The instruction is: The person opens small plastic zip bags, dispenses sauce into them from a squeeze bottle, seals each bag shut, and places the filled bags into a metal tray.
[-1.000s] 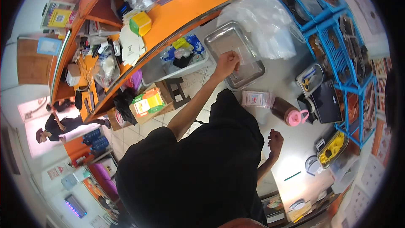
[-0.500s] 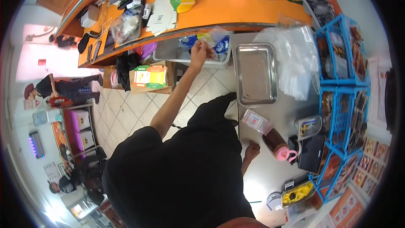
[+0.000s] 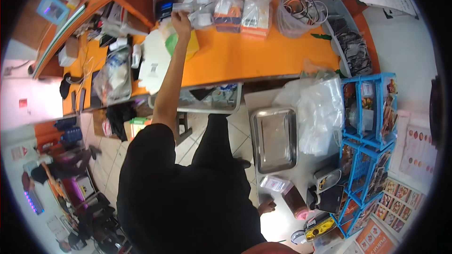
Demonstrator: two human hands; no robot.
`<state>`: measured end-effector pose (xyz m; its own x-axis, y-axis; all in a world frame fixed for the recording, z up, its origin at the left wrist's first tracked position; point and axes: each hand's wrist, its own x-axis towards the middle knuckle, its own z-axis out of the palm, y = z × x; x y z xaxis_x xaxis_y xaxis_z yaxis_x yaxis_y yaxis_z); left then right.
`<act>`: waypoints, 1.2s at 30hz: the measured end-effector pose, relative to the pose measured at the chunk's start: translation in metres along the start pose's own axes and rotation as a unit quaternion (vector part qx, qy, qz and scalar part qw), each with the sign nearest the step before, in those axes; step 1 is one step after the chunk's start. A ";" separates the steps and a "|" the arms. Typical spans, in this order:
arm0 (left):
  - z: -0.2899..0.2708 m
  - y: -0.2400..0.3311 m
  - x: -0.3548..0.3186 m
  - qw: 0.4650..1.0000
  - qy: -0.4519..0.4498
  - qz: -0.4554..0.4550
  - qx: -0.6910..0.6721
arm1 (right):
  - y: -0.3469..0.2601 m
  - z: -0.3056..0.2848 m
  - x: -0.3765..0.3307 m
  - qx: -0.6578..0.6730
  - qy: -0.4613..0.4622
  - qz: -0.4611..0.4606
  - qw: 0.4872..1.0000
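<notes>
My left arm stretches over the orange counter. My left hand (image 3: 181, 22) is closed at the back of it, pinching a small clear plastic bag (image 3: 182, 7). Below the forearm lie a flat white carton sheet (image 3: 153, 61) and a green and yellow box (image 3: 190, 47), partly hidden by the arm. My right hand (image 3: 267, 205) rests curled on the near edge of the steel table, with nothing visible in it. Beside it lies a bottle of dark brown contents with a pink lid (image 3: 294, 202), and next to that a clear packet with a label (image 3: 273, 184).
A steel tray (image 3: 254, 141) and a heap of clear plastic bags (image 3: 318, 117) lie on the steel table. Blue baskets (image 3: 360, 169) line its right side. Wrapped boxes (image 3: 229, 11) and a tub of cables (image 3: 289, 23) stand on the counter. Under it sits a bin (image 3: 235, 103). Other people are far left.
My left hand has moved from above the bin under the counter up and left to the counter's back, with clear plastic at its fingers. My view has shifted; my right hand stays on the table.
</notes>
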<state>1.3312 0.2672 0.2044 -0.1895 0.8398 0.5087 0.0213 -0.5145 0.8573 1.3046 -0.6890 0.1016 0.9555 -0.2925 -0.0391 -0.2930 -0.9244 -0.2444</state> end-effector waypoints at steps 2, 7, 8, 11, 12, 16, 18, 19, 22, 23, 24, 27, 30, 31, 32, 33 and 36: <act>0.026 -0.044 0.051 0.997 -0.044 0.059 -0.031 | -0.028 0.009 -0.009 0.031 -0.045 0.087 0.995; 0.110 -0.108 0.095 0.843 -0.288 0.175 0.419 | -0.028 0.002 -0.053 0.200 -0.148 0.325 0.912; 0.103 -0.125 0.115 0.753 -0.327 0.162 0.547 | -0.021 0.010 -0.050 0.139 -0.199 0.351 0.904; 0.052 -0.170 0.128 0.710 -0.385 0.113 0.579 | 0.052 0.029 -0.039 0.217 -0.095 0.220 0.946; 0.054 -0.172 0.132 0.712 -0.416 0.152 0.544 | 0.040 0.031 -0.053 0.178 -0.061 0.158 0.969; 0.070 -0.150 0.177 0.753 -0.499 0.253 0.346 | -0.027 0.013 -0.081 0.116 -0.098 0.219 0.964; 0.075 -0.122 0.194 0.791 -0.491 0.275 0.241 | -0.057 0.021 -0.093 0.204 0.105 0.246 0.942; 0.080 -0.104 0.202 0.808 -0.471 0.291 0.199 | -0.076 0.011 -0.094 0.214 0.107 0.248 0.939; 0.009 -0.040 0.110 0.892 -0.337 0.233 0.194 | -0.127 -0.010 -0.063 0.274 0.086 0.222 0.932; 0.038 -0.008 0.050 0.892 -0.381 0.180 0.165 | -0.129 -0.013 -0.070 0.270 0.116 0.215 0.931; 0.050 0.022 -0.001 0.893 -0.371 0.190 0.170 | -0.134 -0.012 -0.070 0.272 0.134 0.197 0.932; 0.022 0.016 -0.083 0.707 -0.354 0.561 0.246 | -0.163 -0.003 -0.029 0.302 0.183 0.152 0.923; 0.024 0.183 -0.301 0.708 -0.690 0.111 0.104 | -0.159 0.007 -0.014 0.232 0.241 0.197 0.921; 0.010 0.246 -0.347 0.644 -0.765 -0.022 -0.007 | -0.158 0.010 -0.010 0.214 0.192 0.223 0.931; 0.002 0.262 -0.379 0.539 -0.832 -0.119 0.058 | -0.167 0.002 -0.006 0.223 0.187 0.219 0.931; -0.009 0.315 -0.418 0.461 -0.878 -0.125 0.028 | -0.159 0.005 -0.008 0.263 0.179 0.212 0.924; -0.026 0.349 -0.522 0.419 -0.901 0.033 -0.110 | -0.152 0.002 -0.016 0.303 0.166 0.201 0.917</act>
<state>1.4122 -0.3554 0.2358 0.8570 -0.5112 -0.0654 -0.1598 -0.3841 0.9094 1.3343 -0.5433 0.1377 0.6814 -0.7313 0.0292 -0.4490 -0.4492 -0.7724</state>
